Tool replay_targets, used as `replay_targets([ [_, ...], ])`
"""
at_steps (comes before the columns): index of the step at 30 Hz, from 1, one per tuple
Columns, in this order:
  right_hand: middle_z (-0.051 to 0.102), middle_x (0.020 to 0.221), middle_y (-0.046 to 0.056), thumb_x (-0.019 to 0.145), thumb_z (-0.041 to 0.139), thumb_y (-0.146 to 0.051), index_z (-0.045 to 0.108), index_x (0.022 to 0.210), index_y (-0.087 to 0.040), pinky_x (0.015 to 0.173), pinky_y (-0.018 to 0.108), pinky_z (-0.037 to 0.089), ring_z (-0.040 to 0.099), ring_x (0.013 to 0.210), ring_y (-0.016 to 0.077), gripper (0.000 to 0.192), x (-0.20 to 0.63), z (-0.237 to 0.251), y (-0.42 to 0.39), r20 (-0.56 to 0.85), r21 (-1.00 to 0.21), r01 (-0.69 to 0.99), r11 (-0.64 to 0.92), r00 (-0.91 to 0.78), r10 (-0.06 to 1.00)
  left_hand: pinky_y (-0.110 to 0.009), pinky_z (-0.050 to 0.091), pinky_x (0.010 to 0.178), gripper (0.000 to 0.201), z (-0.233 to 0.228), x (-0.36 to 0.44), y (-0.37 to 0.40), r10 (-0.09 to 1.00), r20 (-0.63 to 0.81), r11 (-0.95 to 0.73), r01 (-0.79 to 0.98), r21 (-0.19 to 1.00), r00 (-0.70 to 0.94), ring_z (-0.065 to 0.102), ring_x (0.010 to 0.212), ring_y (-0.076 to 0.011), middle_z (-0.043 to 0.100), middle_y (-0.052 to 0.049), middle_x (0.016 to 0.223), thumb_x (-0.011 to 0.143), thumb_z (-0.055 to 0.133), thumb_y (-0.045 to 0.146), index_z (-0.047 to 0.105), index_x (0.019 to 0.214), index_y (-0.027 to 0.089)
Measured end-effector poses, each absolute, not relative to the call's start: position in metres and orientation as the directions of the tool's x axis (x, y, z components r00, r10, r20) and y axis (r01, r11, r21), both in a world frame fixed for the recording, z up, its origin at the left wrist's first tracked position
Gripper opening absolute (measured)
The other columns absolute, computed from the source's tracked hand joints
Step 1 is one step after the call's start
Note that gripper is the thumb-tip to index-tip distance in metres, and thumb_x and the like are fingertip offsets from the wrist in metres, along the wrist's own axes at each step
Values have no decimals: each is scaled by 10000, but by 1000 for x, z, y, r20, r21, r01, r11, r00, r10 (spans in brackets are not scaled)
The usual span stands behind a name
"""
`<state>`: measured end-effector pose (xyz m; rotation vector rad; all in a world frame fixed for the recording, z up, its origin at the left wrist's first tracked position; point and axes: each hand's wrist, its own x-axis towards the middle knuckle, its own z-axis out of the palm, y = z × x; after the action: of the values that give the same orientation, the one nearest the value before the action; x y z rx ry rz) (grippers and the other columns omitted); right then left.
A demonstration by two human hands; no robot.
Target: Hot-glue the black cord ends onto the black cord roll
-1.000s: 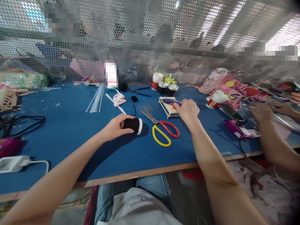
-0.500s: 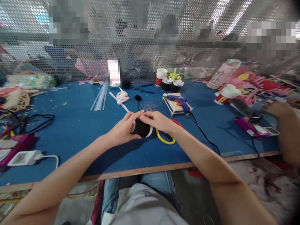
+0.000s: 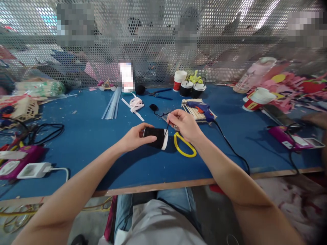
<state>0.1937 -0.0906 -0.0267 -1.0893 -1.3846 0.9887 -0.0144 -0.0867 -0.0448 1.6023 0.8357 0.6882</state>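
My left hand (image 3: 135,137) is wrapped around a paper cup (image 3: 160,141) covered in black, which lies tilted on its side with its white rim to the right. The thumb presses on the near side of the cup. Above the rim, my right hand (image 3: 184,123) pinches a thin black cord (image 3: 166,130) that runs down to the cup's rim end. Whether the cord is fixed there I cannot tell. Just below my right hand lies a yellow loop-shaped handle (image 3: 187,154). A small black round piece (image 3: 153,107) sits beyond the cup.
A blue glue gun (image 3: 201,108) rests on a wooden stick rack (image 3: 190,106), its cable trailing to the front edge. Farther back are black-wrapped cups (image 3: 186,89), pliers (image 3: 159,93), white ribbon (image 3: 136,103) and clear glue sticks (image 3: 112,105). Purple power strips (image 3: 288,139) lie at both sides.
My right hand has left the cup, moved up and right, and now pinches the black cord. My left hand still holds the cup. The view has shifted slightly.
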Motion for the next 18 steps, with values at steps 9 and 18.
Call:
replay_targets([
  [9, 569, 617, -9, 766, 609, -411, 517, 706, -183, 524, 242, 385, 473, 537, 83, 253, 197, -35, -85, 300, -936, 205, 286, 41, 953, -288, 480, 689, 460, -44, -15, -88, 818, -85, -76, 254, 964, 568, 589, 749, -155, 614, -45, 874, 706, 679, 444, 549, 1012, 126],
  [18, 576, 637, 0, 796, 579, -373, 507, 706, -183, 584, 266, 412, 513, 589, 106, 222, 193, -38, -87, 317, -894, 328, 306, -21, 948, -246, 460, 695, 489, -42, -17, -94, 761, 27, -226, 225, 948, 649, 558, 768, -137, 570, -7, 860, 676, 728, 359, 509, 1066, 163],
])
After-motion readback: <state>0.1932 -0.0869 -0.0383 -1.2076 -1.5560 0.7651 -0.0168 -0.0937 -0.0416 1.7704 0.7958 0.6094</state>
